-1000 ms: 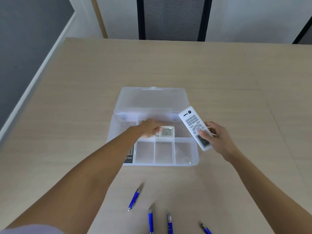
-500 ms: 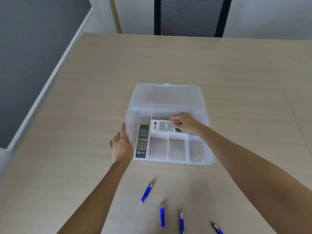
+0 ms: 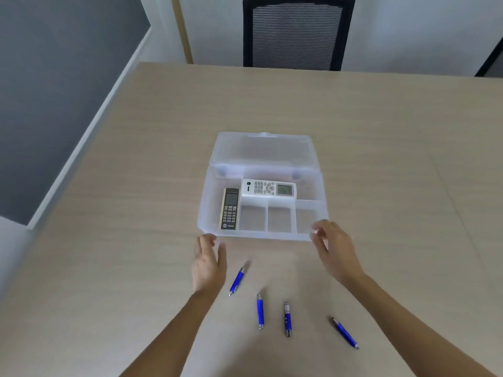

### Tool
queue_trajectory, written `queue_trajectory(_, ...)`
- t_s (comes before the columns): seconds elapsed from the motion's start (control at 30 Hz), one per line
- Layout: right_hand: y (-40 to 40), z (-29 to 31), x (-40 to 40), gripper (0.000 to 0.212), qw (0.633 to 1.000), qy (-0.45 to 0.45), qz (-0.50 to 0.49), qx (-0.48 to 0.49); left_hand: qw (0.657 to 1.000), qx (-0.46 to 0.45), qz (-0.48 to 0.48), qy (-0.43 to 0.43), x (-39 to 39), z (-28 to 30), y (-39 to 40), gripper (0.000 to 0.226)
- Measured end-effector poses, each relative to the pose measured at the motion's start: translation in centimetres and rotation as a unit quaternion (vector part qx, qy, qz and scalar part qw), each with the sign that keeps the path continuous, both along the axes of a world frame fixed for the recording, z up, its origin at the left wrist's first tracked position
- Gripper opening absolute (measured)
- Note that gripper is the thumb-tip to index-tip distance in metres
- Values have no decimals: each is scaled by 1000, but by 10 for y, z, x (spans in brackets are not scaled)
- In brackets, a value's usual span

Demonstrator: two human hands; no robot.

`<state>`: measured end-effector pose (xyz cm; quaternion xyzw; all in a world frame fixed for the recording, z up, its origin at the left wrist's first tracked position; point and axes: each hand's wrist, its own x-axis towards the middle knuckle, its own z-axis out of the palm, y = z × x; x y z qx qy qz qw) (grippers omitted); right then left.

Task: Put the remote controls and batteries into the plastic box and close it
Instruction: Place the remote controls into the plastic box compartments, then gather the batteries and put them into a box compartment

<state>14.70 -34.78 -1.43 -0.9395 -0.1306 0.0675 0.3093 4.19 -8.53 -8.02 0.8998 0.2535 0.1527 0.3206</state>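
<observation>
A clear plastic box (image 3: 206, 210) lies open on the table, its lid (image 3: 262, 152) folded back flat. A white remote (image 3: 268, 188) lies crosswise in the rear compartment. A dark, gold-edged remote (image 3: 230, 208) lies lengthwise in the left compartment. Three small front compartments hold nothing. Several blue batteries lie on the table in front of the box, one (image 3: 237, 280) beside my left hand. My left hand (image 3: 208, 263) hovers open just short of the box's front left corner. My right hand (image 3: 333, 247) is open at the front right corner, fingertips at the rim.
The wooden table (image 3: 381, 159) stretches wide around the box. A black mesh chair (image 3: 298, 32) stands at the far edge. The table's left edge drops to a grey floor (image 3: 54, 91).
My right hand let go of the white remote in the rear compartment and drew back to the front right corner. My left hand moved back from the box's left side to its front left corner.
</observation>
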Motion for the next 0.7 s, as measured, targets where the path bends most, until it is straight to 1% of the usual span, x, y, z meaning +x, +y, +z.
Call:
queue_trajectory(0.03,-20,-9,-27,19,998,36,-22,-39,996,-9,-53,71,-17,-7,-13,28)
queue_trajectory(0.1,-53,-30,-71,31,981,129,-51,-135,968,41,-126,211,-38,-22,-31,37)
queue_trajectory(0.17,-71,-44,-100,43,956,191,-54,-217,941,91,-170,278,-40,-24,-38,34)
queue_trajectory(0.2,-75,-46,-109,43,949,204,-47,-237,932,94,-183,298,-38,-21,-40,32)
queue_trajectory(0.27,-76,-46,-118,30,948,219,-38,-227,927,73,-173,323,-36,-11,-44,34)
queue_trajectory(0.33,-71,-47,-124,22,947,221,-21,-232,936,-1,-123,329,-39,-3,-52,39)
queue_trajectory(0.4,-63,-49,-128,27,944,211,-24,-251,938,-72,-98,326,-49,2,-68,44)
queue_trajectory(0.43,-58,-49,-130,30,943,207,-38,-257,935,-83,-105,329,-55,3,-78,46)
queue_trajectory(0.5,-54,-49,-135,38,936,206,-82,-273,923,-57,-128,359,-62,0,-93,55)
queue_trajectory(0.57,-57,-47,-142,41,922,215,-136,-292,911,15,-145,386,-63,-3,-99,56)
queue_trajectory(0.63,-64,-47,-145,30,919,241,-153,-274,900,68,-173,394,-60,-5,-98,53)
queue_trajectory(0.67,-65,-46,-146,23,923,254,-155,-245,896,78,-189,393,-60,-7,-95,51)
queue_trajectory(0.7,-63,-43,-145,17,929,261,-155,-212,898,63,-195,390,-59,-7,-92,48)
